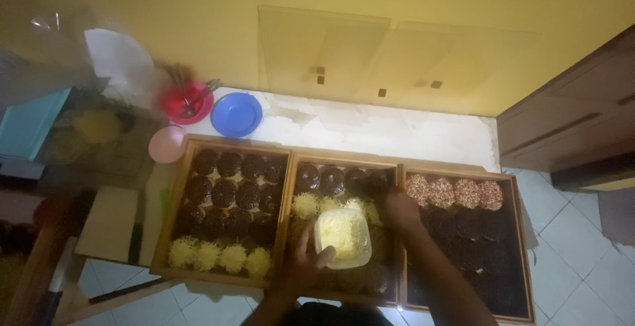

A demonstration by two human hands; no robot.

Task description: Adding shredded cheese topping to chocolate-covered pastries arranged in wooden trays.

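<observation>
Wooden trays stand side by side on the table (370, 131), three in a row, each holding round doughnuts. The left tray (173, 200) carries dark chocolate doughnuts (235, 184) in rows, with a front row of four covered in pale grated cheese (220, 257). The middle tray (291, 194) has dark doughnuts along its back edge and cheese-covered ones just in front of them. The right tray (522, 246) has a back row of doughnuts with pink and brown sprinkles (454, 192); the rest of it is dark and hard to make out.

Over the middle tray, the left hand (305, 260) holds a white plastic tub (342, 237) filled with grated cheese, the thumb against its left side and the fingers under or behind it; this grip is closed on the tub. The right hand (400, 210) reaches over the back right part of the middle tray, its fingers pointing down at a doughnut there. The picture is too dim and blurred to tell whether that grip is pinched together or spread.

Behind the left tray, near the yellow wall (198, 8), sit a blue plate (236, 114), a red bowl (187, 101) with utensils in it, and a pink bowl (167, 143) touching the tray's back corner. White floor tiles (575, 253) show to the right.
</observation>
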